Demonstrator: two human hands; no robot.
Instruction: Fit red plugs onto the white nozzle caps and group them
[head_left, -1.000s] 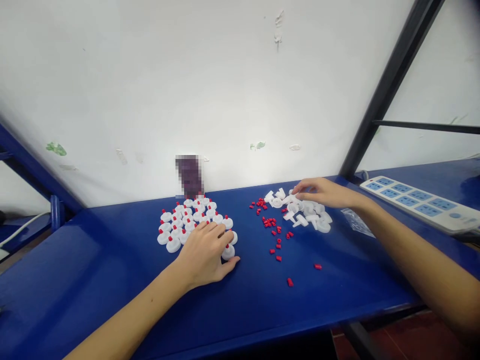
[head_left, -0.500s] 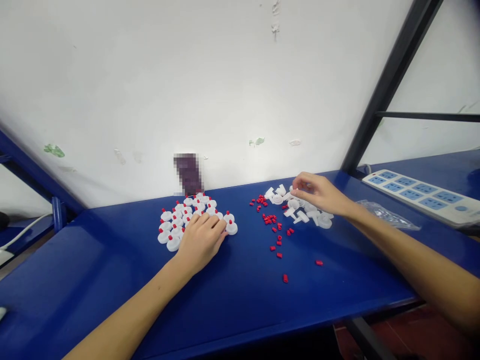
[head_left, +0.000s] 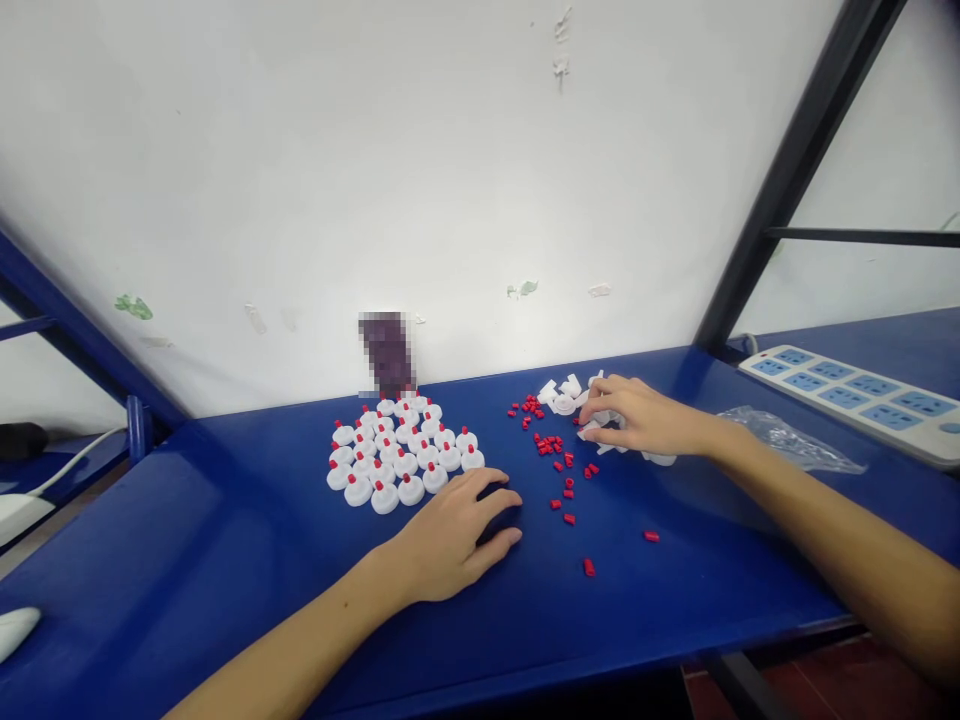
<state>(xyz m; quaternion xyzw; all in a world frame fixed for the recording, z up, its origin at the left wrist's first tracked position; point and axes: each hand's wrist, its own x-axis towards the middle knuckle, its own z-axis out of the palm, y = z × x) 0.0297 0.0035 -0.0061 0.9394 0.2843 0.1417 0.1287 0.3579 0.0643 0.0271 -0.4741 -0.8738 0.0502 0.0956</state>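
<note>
On the blue bench (head_left: 225, 560) stands a tight cluster of white caps with red plugs (head_left: 401, 452). My left hand (head_left: 457, 530) rests on the bench just right of and below that cluster, fingers loosely curved and apart, holding nothing. Loose small red plugs (head_left: 559, 465) lie scattered in the middle. My right hand (head_left: 637, 415) lies on a pile of bare white caps (head_left: 570, 395), its fingers curled over them; whether it holds one I cannot make out.
A white power strip with blue sockets (head_left: 855, 400) lies at the right. A crumpled clear plastic bag (head_left: 787, 440) sits beside my right forearm. A black diagonal frame post (head_left: 795, 170) rises at the back right. A blurred dark object (head_left: 386, 352) leans on the white wall.
My left hand has come off the cluster of plugged caps and moved right and nearer to me onto bare bench. My right hand has lowered onto the white cap pile.
</note>
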